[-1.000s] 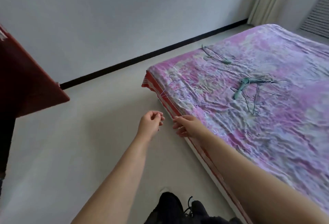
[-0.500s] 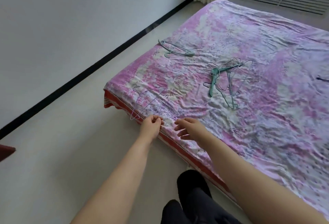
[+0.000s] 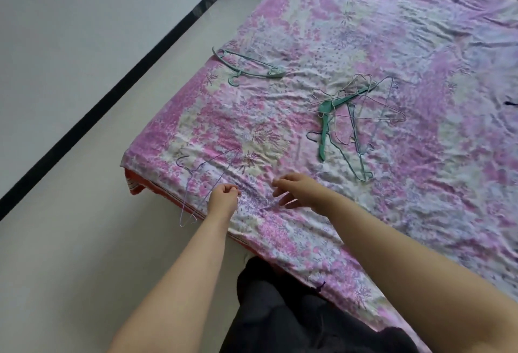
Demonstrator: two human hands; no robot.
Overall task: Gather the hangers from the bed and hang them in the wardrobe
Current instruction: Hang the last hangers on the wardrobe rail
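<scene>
A pink flowered bed sheet (image 3: 364,30) covers the bed. A thin lilac wire hanger (image 3: 224,173) lies at the near left corner, one tip hanging over the edge. My left hand (image 3: 224,198) is curled closed right beside its long bar; I cannot tell whether it touches the wire. My right hand (image 3: 297,190) hovers over the sheet a little to the right, fingers apart, holding nothing. A teal plastic hanger (image 3: 246,68) lies farther back on the left. A tangled pile of wire hangers (image 3: 353,117) with another teal plastic hanger (image 3: 325,123) sits mid-bed. No wardrobe shows.
Grey floor (image 3: 70,240) runs along the bed's left side up to a black skirting board (image 3: 140,66) and a white wall. My dark trousers (image 3: 294,310) stand against the bed's near edge. A small dark object (image 3: 510,103) lies at the sheet's right border.
The view has swung right and down onto the bed, and the brown furniture corner has left the frame. Both hands have come from beside the bed to over its near left corner.
</scene>
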